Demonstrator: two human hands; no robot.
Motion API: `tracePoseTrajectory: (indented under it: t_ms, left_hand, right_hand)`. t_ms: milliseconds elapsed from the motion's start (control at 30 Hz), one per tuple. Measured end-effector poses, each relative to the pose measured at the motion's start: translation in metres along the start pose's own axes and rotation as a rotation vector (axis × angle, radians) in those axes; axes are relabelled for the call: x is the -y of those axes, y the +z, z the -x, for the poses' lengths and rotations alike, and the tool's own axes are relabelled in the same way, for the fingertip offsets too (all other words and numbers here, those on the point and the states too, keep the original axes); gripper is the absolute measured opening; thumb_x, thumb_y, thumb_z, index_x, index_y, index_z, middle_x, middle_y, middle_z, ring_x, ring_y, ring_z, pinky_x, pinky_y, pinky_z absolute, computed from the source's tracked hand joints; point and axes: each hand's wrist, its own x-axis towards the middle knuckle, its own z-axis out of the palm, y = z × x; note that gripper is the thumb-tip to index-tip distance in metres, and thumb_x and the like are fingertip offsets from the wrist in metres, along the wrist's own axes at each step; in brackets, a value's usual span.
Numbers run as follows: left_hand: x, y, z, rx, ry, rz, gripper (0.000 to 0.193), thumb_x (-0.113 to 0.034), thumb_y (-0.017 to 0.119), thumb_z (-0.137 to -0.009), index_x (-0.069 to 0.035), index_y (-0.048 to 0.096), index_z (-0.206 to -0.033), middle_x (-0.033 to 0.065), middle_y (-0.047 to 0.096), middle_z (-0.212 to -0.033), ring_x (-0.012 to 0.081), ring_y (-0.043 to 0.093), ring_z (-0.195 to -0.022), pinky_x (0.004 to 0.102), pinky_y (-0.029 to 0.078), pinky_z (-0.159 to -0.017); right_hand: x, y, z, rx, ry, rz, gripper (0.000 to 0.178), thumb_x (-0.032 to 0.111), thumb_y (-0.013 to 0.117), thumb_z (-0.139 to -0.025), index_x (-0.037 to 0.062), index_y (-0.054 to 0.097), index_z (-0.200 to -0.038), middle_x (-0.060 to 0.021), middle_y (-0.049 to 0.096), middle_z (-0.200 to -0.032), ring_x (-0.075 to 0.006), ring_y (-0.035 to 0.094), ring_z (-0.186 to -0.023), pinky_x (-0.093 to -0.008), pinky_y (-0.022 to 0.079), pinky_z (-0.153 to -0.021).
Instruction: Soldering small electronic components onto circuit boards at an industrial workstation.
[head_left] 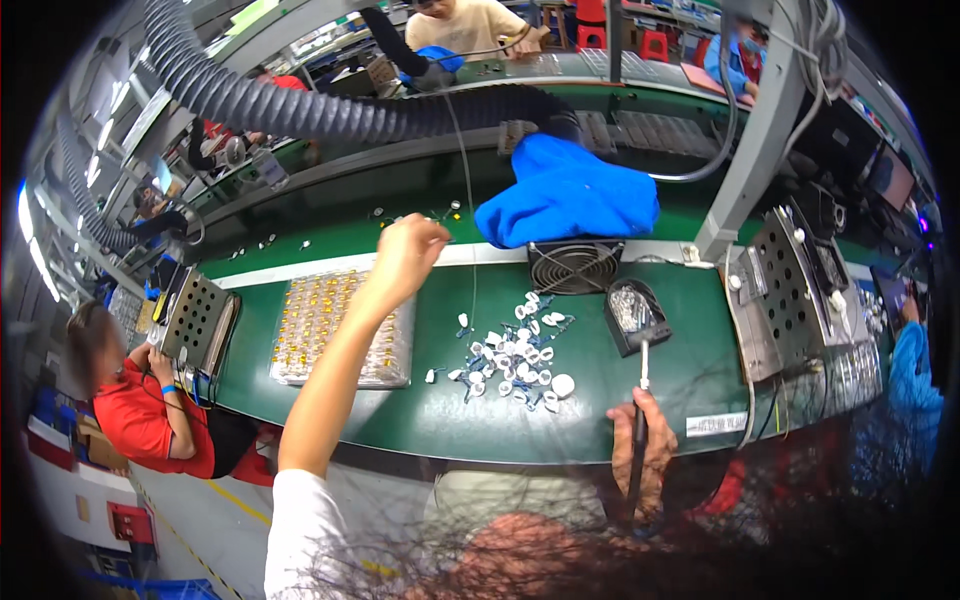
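Note:
My right hand grips a soldering iron by its dark handle. The iron's metal end points away from me at the front lip of a black box with silvery bits inside. Stretched out over the far side of the bench, my left hand has its fingers drawn together. What they hold, if anything, is too small to make out. Between my arms lies a loose heap of small white round parts with dark blue leads. A clear tray with rows of yellow-tipped parts sits beside my left forearm.
A small black fan stands behind the heap, with a blue cloth over it. A grey ribbed hose arches overhead. Perforated metal boxes stand at the right. A person in red sits at the left; others work beyond.

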Motion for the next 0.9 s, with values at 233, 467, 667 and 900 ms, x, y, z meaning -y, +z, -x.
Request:
tracePoseTrajectory:
  t_ms: [233, 467, 667, 900]
  left_hand:
    - [-0.112, 0.017, 0.084, 0.074, 0.242, 0.395, 0.023, 0.009, 0.081, -0.079, -0.001, 0.074, -0.099, 0.0125, 0.076, -0.102, 0.0264, 0.075, -0.094, 0.0338, 0.06, -0.081]
    - [-0.115, 0.06, 0.094, 0.208, 0.347, 0.509, 0.024, 0.008, 0.08, -0.08, -0.001, 0.074, -0.101, 0.0114, 0.075, -0.106, 0.0267, 0.074, -0.096, 0.0348, 0.061, -0.082]
    - [-0.11, 0.056, 0.104, 0.233, 0.366, 0.508, 0.024, 0.008, 0.08, -0.08, -0.001, 0.074, -0.101, 0.0115, 0.073, -0.108, 0.0281, 0.073, -0.097, 0.0359, 0.06, -0.083]
    - [-0.048, -0.019, 0.06, 0.085, 0.181, 0.128, 0.016, -0.009, 0.079, -0.087, -0.003, 0.073, -0.101, 0.0136, 0.073, -0.094, 0.0317, 0.072, -0.087, 0.0388, 0.058, -0.078]
  right_hand:
    - [0.022, 0.025, -0.02, 0.196, -0.119, -0.1, 0.021, -0.001, 0.061, -0.1, -0.0031, 0.064, -0.121, -0.0137, 0.079, -0.103, -0.0196, 0.071, -0.07, -0.0313, 0.058, -0.067]
    - [0.021, 0.032, -0.023, 0.133, -0.167, -0.004, 0.038, -0.012, 0.072, -0.084, 0.0005, 0.061, -0.118, -0.0163, 0.077, -0.115, -0.0323, 0.073, -0.088, -0.0376, 0.057, -0.076]
    - [0.026, 0.039, -0.023, 0.207, -0.239, 0.119, 0.034, -0.009, 0.074, -0.08, 0.0026, 0.066, -0.111, -0.012, 0.077, -0.116, -0.0289, 0.063, -0.074, -0.0394, 0.053, -0.068]
    - [0.021, 0.032, -0.014, 0.236, -0.17, 0.226, 0.035, -0.005, 0.076, -0.08, 0.0064, 0.07, -0.112, -0.0083, 0.077, -0.119, -0.0294, 0.063, -0.079, -0.0405, 0.056, -0.072]
